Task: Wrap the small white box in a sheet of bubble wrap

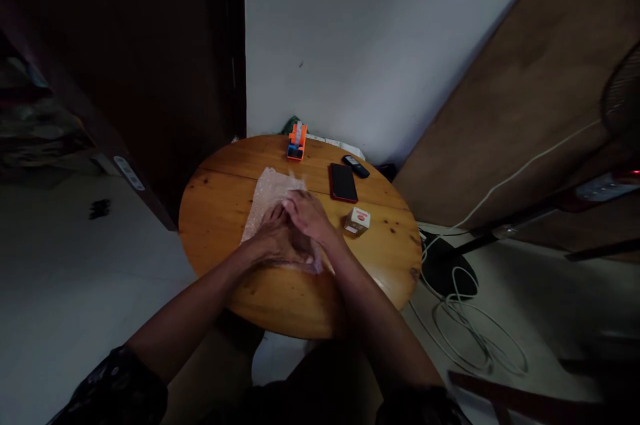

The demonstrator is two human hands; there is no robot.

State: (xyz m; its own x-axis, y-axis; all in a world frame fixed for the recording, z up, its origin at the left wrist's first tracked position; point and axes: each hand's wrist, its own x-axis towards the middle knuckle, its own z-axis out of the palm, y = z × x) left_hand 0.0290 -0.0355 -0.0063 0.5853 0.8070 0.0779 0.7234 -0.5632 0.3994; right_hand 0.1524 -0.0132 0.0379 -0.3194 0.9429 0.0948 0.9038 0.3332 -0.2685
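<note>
Bubble wrap point(270, 193) beneath right hand point(307, 213), grip spread flat, overlapping left hand point(277, 241), its grip unclear

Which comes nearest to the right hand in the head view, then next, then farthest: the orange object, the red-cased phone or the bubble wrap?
1. Bubble wrap: directly under the right hand, touching it.
2. Red-cased phone: just beyond the hand, to its right.
3. Orange object: at the far edge of the table.

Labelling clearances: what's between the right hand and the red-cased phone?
Nothing: head view shows only bare wood of the table between the right hand on the bubble wrap and the phone.
</note>
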